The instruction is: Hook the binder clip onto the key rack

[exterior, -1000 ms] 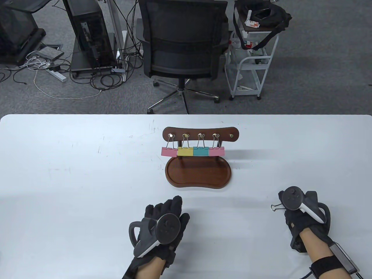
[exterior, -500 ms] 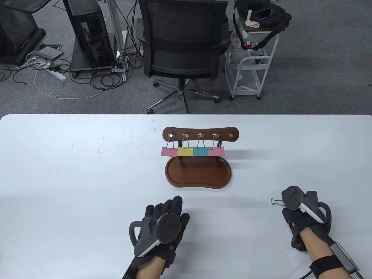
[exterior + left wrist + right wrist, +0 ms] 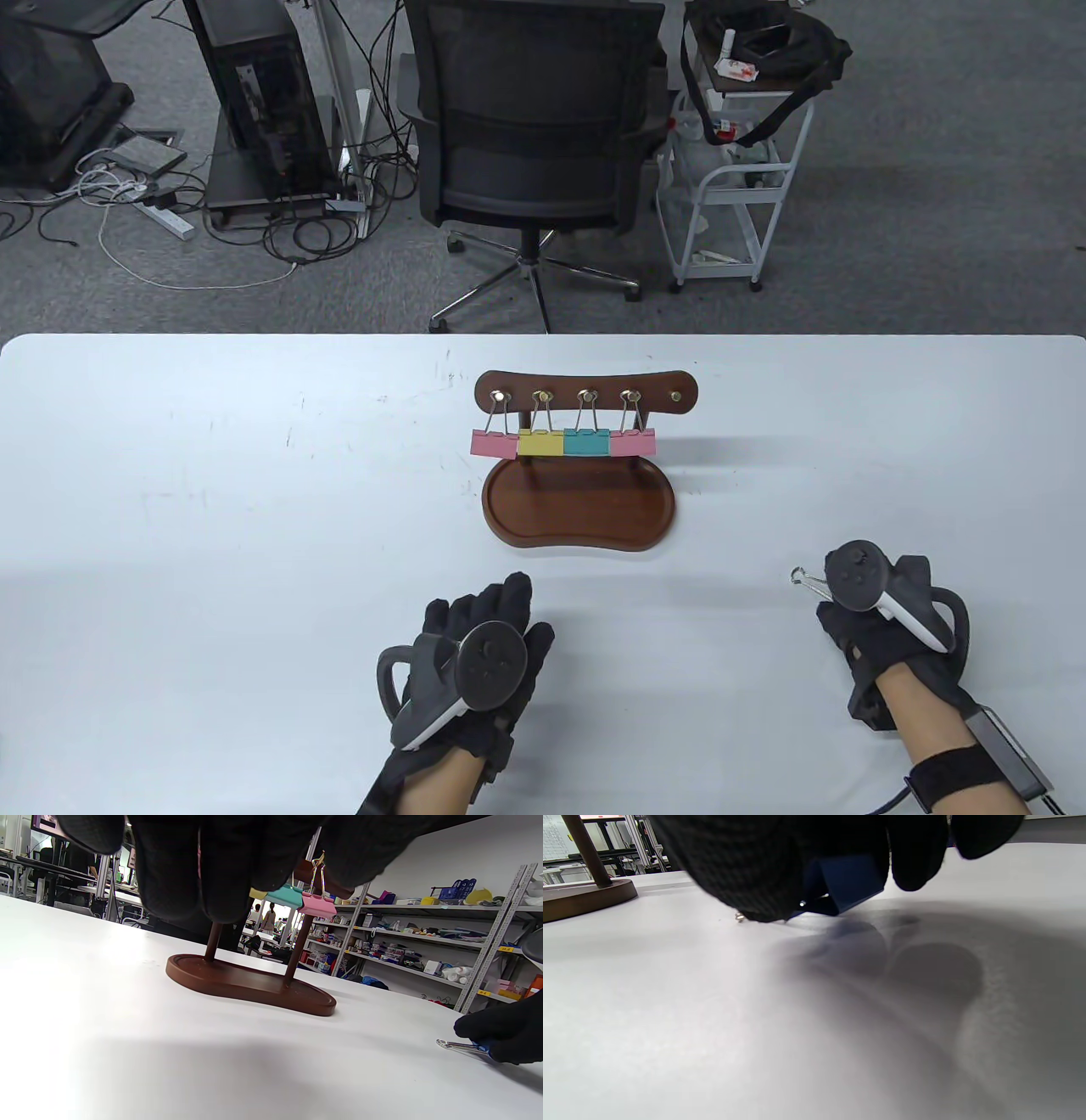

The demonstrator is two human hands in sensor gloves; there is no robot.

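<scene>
The brown wooden key rack [image 3: 587, 393] stands mid-table on its oval base [image 3: 579, 509]. Several coloured binder clips [image 3: 563, 441] hang on its left pegs; the rightmost peg [image 3: 676, 396] is bare. My right hand [image 3: 882, 628] at the front right grips a dark blue binder clip [image 3: 846, 882], whose wire handle [image 3: 810, 581] sticks out to the left just above the table. It also shows in the left wrist view [image 3: 460, 1046]. My left hand [image 3: 475, 649] rests flat on the table in front of the rack, holding nothing.
The white table [image 3: 212, 509] ends at a far edge behind the rack. Beyond it stand an office chair [image 3: 534, 127], a white cart [image 3: 734, 195] and a computer tower [image 3: 254, 93] on the floor.
My right hand has lifted the blue clip slightly; its wire handle has risen and tilted up and away. My left hand and the rack have not moved.
</scene>
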